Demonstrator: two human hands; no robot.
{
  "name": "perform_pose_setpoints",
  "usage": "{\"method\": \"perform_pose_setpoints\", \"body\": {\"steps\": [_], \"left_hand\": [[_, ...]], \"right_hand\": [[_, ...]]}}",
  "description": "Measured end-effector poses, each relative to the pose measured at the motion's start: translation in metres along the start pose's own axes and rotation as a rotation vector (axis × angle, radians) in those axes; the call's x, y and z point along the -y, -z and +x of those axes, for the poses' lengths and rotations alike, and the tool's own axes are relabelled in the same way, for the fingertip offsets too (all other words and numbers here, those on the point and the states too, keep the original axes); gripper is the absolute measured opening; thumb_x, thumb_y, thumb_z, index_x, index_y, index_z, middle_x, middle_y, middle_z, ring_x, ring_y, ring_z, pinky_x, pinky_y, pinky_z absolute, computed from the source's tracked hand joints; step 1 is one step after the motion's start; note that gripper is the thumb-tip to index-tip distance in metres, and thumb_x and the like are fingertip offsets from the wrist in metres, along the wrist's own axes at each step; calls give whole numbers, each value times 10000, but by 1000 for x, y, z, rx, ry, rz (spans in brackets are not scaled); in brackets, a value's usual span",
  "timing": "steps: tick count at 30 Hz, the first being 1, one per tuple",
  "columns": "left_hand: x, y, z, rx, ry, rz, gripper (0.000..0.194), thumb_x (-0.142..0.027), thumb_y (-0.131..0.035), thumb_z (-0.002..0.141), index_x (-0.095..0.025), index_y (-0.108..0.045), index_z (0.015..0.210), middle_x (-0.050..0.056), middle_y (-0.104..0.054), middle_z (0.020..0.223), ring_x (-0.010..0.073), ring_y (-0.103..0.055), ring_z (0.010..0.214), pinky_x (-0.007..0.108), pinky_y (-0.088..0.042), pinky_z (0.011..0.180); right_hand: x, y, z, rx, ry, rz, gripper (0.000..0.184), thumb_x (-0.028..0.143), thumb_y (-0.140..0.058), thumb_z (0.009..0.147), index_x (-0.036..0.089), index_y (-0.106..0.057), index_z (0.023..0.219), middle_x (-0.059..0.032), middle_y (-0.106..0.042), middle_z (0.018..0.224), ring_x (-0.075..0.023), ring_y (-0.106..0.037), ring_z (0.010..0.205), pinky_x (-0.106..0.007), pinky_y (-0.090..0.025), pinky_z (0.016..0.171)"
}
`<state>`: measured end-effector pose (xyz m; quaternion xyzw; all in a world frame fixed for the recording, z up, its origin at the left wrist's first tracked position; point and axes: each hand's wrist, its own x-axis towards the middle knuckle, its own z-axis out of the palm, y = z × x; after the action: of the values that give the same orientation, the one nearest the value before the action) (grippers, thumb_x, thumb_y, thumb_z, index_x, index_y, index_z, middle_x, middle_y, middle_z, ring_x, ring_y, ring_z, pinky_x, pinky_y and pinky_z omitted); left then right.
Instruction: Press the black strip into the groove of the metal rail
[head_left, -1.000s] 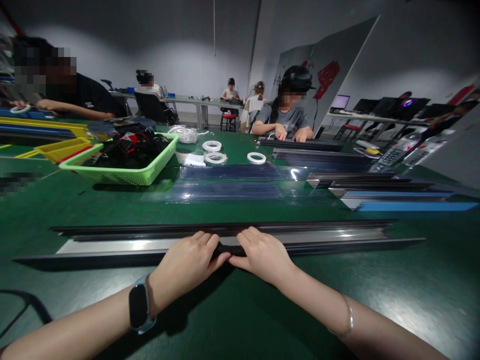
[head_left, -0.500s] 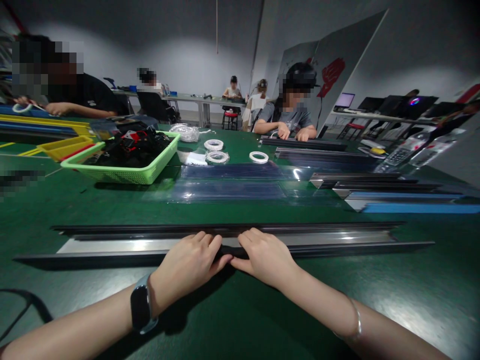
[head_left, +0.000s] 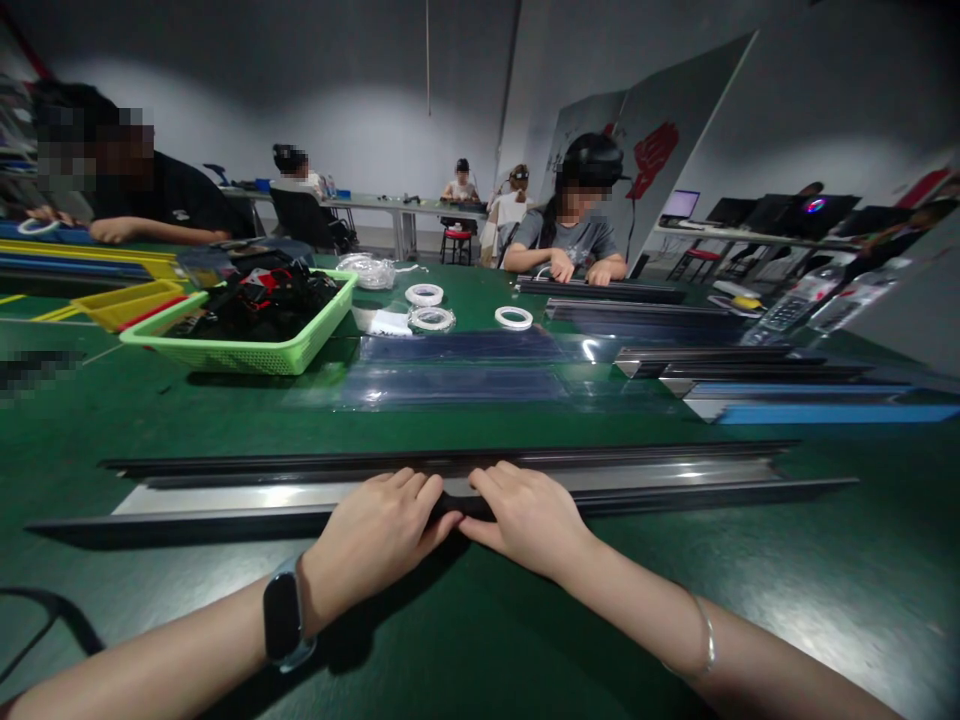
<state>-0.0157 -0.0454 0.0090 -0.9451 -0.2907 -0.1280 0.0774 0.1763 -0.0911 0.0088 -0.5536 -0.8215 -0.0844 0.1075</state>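
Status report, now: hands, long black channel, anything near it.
Left hand and right hand close together, gripping near edge of black channel, around mid-length. Channel lying on green table. Clear plastic sheets beyond it, apart.

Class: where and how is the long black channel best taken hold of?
Take the channel at the middle of its near black wall, probably from the near side: thumbs in front, fingers over the top, as the left hand and right hand do. The wall makes a raised edge, and the channel extends both ways, favouring a central hold.
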Motion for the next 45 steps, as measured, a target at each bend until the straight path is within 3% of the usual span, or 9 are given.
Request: {"method": "perform_pose_setpoints", "body": {"steps": [8,15,25,45], "left_hand": [[2,2,1,29,1,-11,253,-383,-386,913,-177,-512,838,47,-586,755,211,-583,725,338,-473,617],[1,-2,0,-33,-24,18,239,-377,-390,912,-178,-505,846,34,-582,752,195,-574,712,315,-453,610],[3,-3,-1,-13,-41,-22,267,-374,-367,924,-187,-518,810,25,-574,711,194,-568,676,317,-434,584],[3,-2,-1,-1,-44,-27,253,-366,-373,927,-187,-508,811,21,-576,721,190,-560,672,312,-421,586]], "right_hand": [[0,4,3,21,14,19,259,433,-565,810,187,-545,888,-28,-611,787,-183,-575,754,-273,-405,605],[-1,0,0,-4,13,11,293,452,-539,824,201,-538,974,-23,-619,812,-181,-580,750,-272,-383,599],[-3,-3,0,-55,52,-44,283,479,-540,829,197,-553,803,-10,-600,703,-166,-566,672,-280,-314,567],[-4,-5,0,-56,107,-75,336,499,-453,877,194,-532,760,-8,-605,660,-164,-571,634,-285,-282,548]]}}
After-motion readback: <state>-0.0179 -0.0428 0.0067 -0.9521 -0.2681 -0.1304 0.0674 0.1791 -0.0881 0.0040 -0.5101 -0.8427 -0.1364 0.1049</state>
